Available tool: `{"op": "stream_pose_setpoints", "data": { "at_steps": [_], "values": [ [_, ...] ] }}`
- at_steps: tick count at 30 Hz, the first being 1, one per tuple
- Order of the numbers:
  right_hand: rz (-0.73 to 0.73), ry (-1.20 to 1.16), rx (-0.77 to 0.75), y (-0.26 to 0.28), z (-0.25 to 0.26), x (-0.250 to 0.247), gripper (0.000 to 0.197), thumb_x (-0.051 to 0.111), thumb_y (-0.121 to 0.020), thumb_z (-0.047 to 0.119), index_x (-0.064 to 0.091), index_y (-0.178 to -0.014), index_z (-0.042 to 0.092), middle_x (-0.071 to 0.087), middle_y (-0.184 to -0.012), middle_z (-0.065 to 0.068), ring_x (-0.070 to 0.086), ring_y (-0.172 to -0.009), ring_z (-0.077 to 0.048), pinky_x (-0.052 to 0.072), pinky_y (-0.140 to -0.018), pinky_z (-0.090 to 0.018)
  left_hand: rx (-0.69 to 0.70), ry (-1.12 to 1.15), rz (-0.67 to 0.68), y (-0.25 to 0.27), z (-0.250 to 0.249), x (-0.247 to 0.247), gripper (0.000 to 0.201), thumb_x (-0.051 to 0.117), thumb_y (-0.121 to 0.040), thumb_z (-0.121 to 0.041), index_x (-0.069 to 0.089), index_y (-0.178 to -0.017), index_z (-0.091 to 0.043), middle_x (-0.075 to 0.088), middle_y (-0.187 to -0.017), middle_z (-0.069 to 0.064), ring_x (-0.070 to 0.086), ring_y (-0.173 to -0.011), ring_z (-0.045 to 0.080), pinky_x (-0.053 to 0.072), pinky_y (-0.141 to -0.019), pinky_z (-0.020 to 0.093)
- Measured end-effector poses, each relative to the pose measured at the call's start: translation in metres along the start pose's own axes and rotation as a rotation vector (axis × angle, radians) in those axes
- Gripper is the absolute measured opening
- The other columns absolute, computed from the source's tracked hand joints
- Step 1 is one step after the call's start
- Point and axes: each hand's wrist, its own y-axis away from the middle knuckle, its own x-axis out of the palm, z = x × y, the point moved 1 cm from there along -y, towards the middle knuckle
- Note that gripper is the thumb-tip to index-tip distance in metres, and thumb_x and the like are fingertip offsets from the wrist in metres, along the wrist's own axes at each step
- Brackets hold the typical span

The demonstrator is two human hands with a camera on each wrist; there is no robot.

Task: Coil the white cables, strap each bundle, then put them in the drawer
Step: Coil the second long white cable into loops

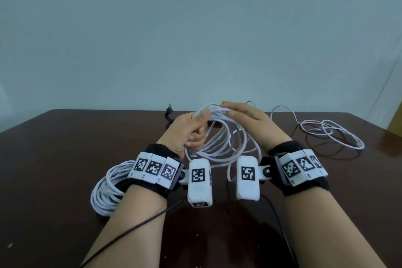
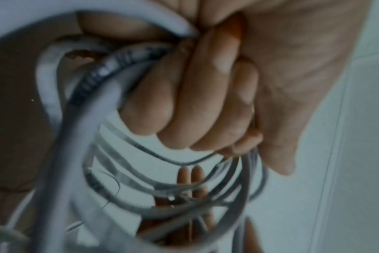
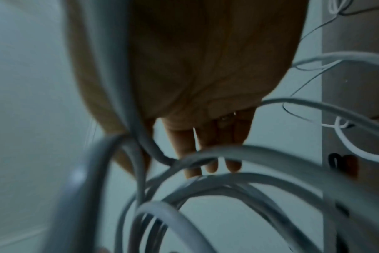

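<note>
My left hand grips a loose coil of white cable held above the dark table; in the left wrist view its fingers curl round several loops. My right hand lies flat with straight fingers over the top of the coil; the right wrist view shows its fingers stretched behind the cable loops. A finished white coil lies on the table under my left forearm. Another white cable lies loose at the right.
A black strap lies near the table's far edge, left of my hands. A thin black wire runs across the near table under my left arm. A pale wall stands behind the table. No drawer is in view.
</note>
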Motion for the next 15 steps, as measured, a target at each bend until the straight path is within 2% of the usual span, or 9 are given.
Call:
{"op": "stream_pose_setpoints", "data": {
  "at_steps": [2, 3, 6, 8, 9, 11, 13, 14, 15],
  "values": [
    [0.131, 0.048, -0.026, -0.0010, -0.0005, 0.0008, 0.065, 0.052, -0.074, 0.073, 0.058, -0.124, 0.032, 0.063, -0.123, 0.008, 0.057, -0.117, -0.010, 0.041, -0.104, -0.035, -0.005, 0.054, -0.019, 0.0001, -0.0044, 0.0005, 0.048, 0.062, -0.077, -0.049, 0.044, -0.047, -0.016, 0.027, -0.032, -0.007, 0.020, -0.024, 0.004, 0.018, -0.036, 0.010],
    [0.196, 0.083, -0.042, -0.0003, 0.0009, 0.0027, 0.076, 0.056, -0.067, 0.077, 0.054, -0.129, 0.032, 0.061, -0.126, 0.009, 0.055, -0.119, -0.009, 0.041, -0.104, -0.036, -0.012, 0.085, -0.018, 0.0008, -0.0058, 0.0006, 0.048, 0.061, -0.077, -0.049, 0.043, -0.047, -0.016, 0.026, -0.032, -0.007, 0.020, -0.024, 0.003, 0.015, -0.037, 0.010],
    [0.235, 0.049, -0.004, -0.0014, 0.0008, 0.0056, 0.097, 0.083, -0.057, 0.045, 0.037, -0.141, 0.031, 0.057, -0.131, 0.010, 0.055, -0.119, -0.007, 0.042, -0.106, -0.038, -0.065, 0.234, 0.085, 0.0035, -0.0069, -0.0011, 0.049, 0.074, -0.066, -0.051, 0.045, -0.049, -0.016, 0.029, -0.031, -0.008, 0.023, -0.024, 0.002, 0.009, -0.038, 0.015],
    [0.156, -0.021, 0.047, -0.0010, -0.0011, 0.0062, 0.115, 0.085, -0.056, 0.027, 0.016, -0.148, 0.030, 0.048, -0.139, 0.007, 0.051, -0.123, -0.008, 0.041, -0.106, -0.036, -0.106, 0.300, 0.183, 0.0057, -0.0079, -0.0006, 0.048, 0.080, -0.064, -0.050, 0.048, -0.050, -0.016, 0.031, -0.032, -0.009, 0.026, -0.025, 0.001, 0.010, -0.037, 0.018],
    [0.140, -0.039, 0.062, 0.0002, -0.0003, 0.0059, 0.115, 0.085, -0.058, 0.022, 0.014, -0.149, 0.030, 0.048, -0.138, 0.006, 0.052, -0.122, -0.007, 0.043, -0.103, -0.033, -0.119, 0.311, 0.224, 0.0067, -0.0083, 0.0001, 0.048, 0.080, -0.065, -0.050, 0.048, -0.051, -0.017, 0.032, -0.032, -0.009, 0.028, -0.025, 0.000, 0.012, -0.036, 0.020],
    [0.154, -0.025, 0.062, 0.0031, 0.0016, 0.0046, 0.084, 0.082, -0.069, 0.014, 0.037, -0.140, 0.020, 0.061, -0.116, 0.005, 0.061, -0.101, -0.003, 0.048, -0.088, -0.024, -0.135, 0.310, 0.268, 0.0078, -0.0088, 0.0021, 0.047, 0.079, -0.066, -0.051, 0.050, -0.051, -0.017, 0.034, -0.033, -0.010, 0.029, -0.026, 0.000, 0.013, -0.037, 0.020],
    [0.117, 0.029, 0.007, 0.0056, 0.0057, 0.0065, 0.031, 0.074, -0.079, 0.009, 0.062, -0.107, 0.010, 0.063, -0.080, 0.003, 0.059, -0.069, 0.000, 0.047, -0.068, -0.016, -0.127, 0.304, 0.247, 0.0063, -0.0083, 0.0032, 0.047, 0.079, -0.064, -0.052, 0.051, -0.053, -0.016, 0.034, -0.034, -0.010, 0.029, -0.026, 0.000, 0.015, -0.035, 0.018],
    [0.061, 0.080, -0.025, 0.0054, 0.0075, 0.0083, 0.012, 0.071, -0.082, 0.009, 0.064, -0.091, 0.008, 0.058, -0.068, 0.002, 0.054, -0.058, 0.000, 0.044, -0.061, -0.014, -0.117, 0.307, 0.219, 0.0045, -0.0076, 0.0033, 0.046, 0.081, -0.061, -0.051, 0.053, -0.054, -0.016, 0.034, -0.034, -0.010, 0.029, -0.027, 0.000, 0.017, -0.034, 0.017],
    [-0.009, 0.139, -0.055, 0.0042, 0.0072, 0.0101, 0.009, 0.068, -0.084, 0.010, 0.061, -0.078, 0.007, 0.053, -0.061, 0.001, 0.049, -0.052, -0.002, 0.041, -0.056, -0.015, -0.107, 0.312, 0.179, 0.0026, -0.0068, 0.0031, 0.046, 0.084, -0.058, -0.050, 0.055, -0.057, -0.015, 0.034, -0.035, -0.009, 0.029, -0.027, 0.000, 0.019, -0.034, 0.015]
  ]
}}
